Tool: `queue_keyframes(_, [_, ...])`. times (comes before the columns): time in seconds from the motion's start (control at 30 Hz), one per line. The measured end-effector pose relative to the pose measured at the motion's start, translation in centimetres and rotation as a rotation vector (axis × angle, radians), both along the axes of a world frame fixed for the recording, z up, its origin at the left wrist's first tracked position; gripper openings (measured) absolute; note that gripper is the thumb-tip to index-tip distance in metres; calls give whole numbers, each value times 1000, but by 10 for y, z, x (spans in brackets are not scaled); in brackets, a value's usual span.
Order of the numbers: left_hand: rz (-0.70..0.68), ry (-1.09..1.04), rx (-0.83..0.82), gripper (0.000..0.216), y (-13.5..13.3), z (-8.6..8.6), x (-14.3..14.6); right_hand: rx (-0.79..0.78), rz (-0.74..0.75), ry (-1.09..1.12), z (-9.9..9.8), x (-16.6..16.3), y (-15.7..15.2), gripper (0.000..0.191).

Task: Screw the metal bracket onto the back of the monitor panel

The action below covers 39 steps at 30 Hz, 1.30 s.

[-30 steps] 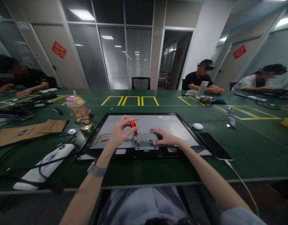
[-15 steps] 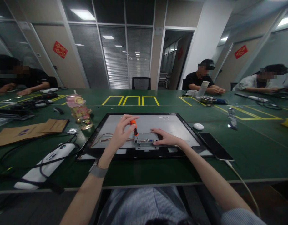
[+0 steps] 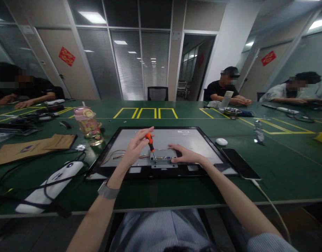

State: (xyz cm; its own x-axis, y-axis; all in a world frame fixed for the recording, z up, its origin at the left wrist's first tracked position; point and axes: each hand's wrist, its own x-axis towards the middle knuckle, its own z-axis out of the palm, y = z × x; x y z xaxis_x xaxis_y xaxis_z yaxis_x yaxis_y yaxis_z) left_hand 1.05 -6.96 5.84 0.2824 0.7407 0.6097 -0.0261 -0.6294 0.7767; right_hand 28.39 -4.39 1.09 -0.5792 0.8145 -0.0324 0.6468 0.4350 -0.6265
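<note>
My left hand [image 3: 136, 146] has its thumb and fingers at the handle of an orange and black screwdriver [image 3: 150, 140]. The screwdriver leans a little, its tip down at the left end of a metal bracket with ports [image 3: 164, 161]. My right hand [image 3: 186, 154] lies over the bracket's right end, fingers spread and thumb touching its edge; it holds nothing. The bracket sits near the front edge of a flat display panel [image 3: 200, 140], which lies back side up on the table. Thin wires [image 3: 116, 152] run across the panel left of the bracket.
Left of the panel are a pink-lidded bottle [image 3: 88, 126], a brown paper bag [image 3: 32, 147] and a white power strip [image 3: 50, 189] with black cables. A phone [image 3: 241, 163] on a cable and a white case [image 3: 221, 141] lie right. Several people sit across the green table [image 3: 289, 168].
My left fingers have shifted and straightened around the screwdriver's handle, and the handle has moved slightly. My right hand stays on the bracket.
</note>
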Motion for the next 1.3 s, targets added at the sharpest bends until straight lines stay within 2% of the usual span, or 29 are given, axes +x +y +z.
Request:
queue_keyframes(0.07, [-43, 4, -56, 40, 0, 0, -2, -14, -9, -7, 1, -1, -1, 79])
queue_keyframes(0.13, [-6, 12, -65, 40, 1, -1, -3, -17, -11, -2, 2, -1, -2, 80])
queue_keyframes(0.27, [128, 30, 50, 35, 3, -2, -1, -11, -10, 7, 1, -1, -2, 81])
queue_keyframes(0.33, [137, 40, 88, 31, 2, -1, -1, -9, -10, 5, 1, -1, -1, 80])
queue_keyframes(0.4, [82, 35, 78, 31, 1, -1, -2, -7, -11, 7, 1, -1, -1, 79])
queue_keyframes(0.5, [-56, 14, -22, 37, 1, -1, -4, -7, -9, 12, 3, -1, -2, 80])
queue_keyframes(0.57, [-84, 3, -79, 40, 1, -1, -4, -8, -8, 11, 4, -2, -3, 79])
queue_keyframes(0.77, [121, 7, 33, 33, 2, -1, -2, -8, -3, 3, 4, -2, -4, 80])
queue_keyframes(0.97, [-50, 24, -51, 41, 0, 0, -4, -29, -11, 2, 5, -1, -3, 79])
queue_keyframes(1.03, [6, 42, -23, 39, 0, -1, -3, -30, -10, 11, 4, -1, -3, 80])
queue_keyframes(1.17, [177, 103, 136, 29, -1, 0, -1, -13, -7, 17, 0, 0, -1, 82])
queue_keyframes(1.2, [165, 117, 144, 29, -2, 1, -1, -8, -7, 18, 0, 0, -1, 82])
queue_keyframes(1.3, [17, 126, 77, 36, -2, 1, -3, 2, -3, 12, -2, 1, 0, 83])
